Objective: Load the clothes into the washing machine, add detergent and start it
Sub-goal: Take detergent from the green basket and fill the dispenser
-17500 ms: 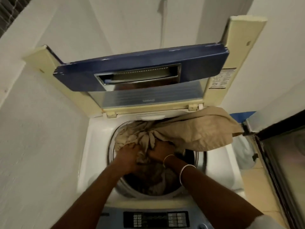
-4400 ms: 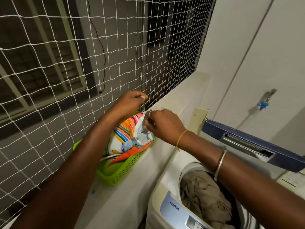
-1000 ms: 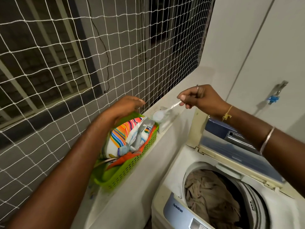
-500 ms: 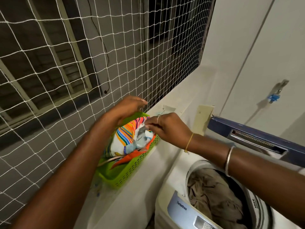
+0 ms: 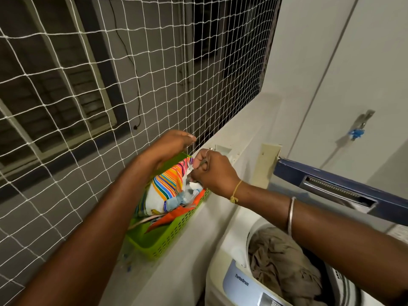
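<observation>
A striped, colourful detergent bag [image 5: 164, 188] stands in a green plastic basket [image 5: 170, 237] on the ledge to the left of the washing machine [image 5: 229, 239]. My left hand [image 5: 172, 142] grips the bag's top edge from behind. My right hand [image 5: 214, 171] is at the bag's mouth, fingers closed on a thin spoon handle; the spoon's bowl is hidden inside the bag. Beige clothes [image 5: 280, 261] fill the machine's drum. The blue lid [image 5: 331, 182] stands raised behind my right forearm.
A white rope net [image 5: 88, 107] covers the window opening just behind the basket. The pale ledge [image 5: 242, 120] runs back to the corner. A wall tap with a blue tag [image 5: 357, 131] sits above the machine. An orange packet [image 5: 176, 215] lies in the basket.
A second ago my right hand held the spoon, with white powder on it, lifted away from the bag. It has come back and dipped into the bag's mouth. My left hand has stayed put.
</observation>
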A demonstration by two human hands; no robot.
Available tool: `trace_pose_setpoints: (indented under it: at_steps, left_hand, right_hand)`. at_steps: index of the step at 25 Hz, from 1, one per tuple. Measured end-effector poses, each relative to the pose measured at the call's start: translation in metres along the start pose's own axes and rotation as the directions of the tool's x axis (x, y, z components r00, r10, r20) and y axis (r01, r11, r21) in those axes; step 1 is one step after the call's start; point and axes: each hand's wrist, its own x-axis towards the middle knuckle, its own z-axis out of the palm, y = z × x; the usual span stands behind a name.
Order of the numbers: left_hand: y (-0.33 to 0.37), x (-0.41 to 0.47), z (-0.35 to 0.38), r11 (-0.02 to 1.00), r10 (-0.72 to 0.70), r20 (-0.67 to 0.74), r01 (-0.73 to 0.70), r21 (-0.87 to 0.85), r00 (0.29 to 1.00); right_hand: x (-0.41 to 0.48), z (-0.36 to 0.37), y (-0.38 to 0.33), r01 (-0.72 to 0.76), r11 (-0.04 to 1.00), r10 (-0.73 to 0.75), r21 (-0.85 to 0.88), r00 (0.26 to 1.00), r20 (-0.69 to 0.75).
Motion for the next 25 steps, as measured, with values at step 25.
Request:
trace_pose_setpoints:
  at_steps: [25]
  left_hand:
    - [0.020, 0.010, 0.013, 0.995, 0.001, 0.067, -0.008, 0.103, 0.998]
  right_hand:
    - [0.012, -0.160, 0.016, -0.287, 0.914, 0.304, 0.287, 0.953, -0.014]
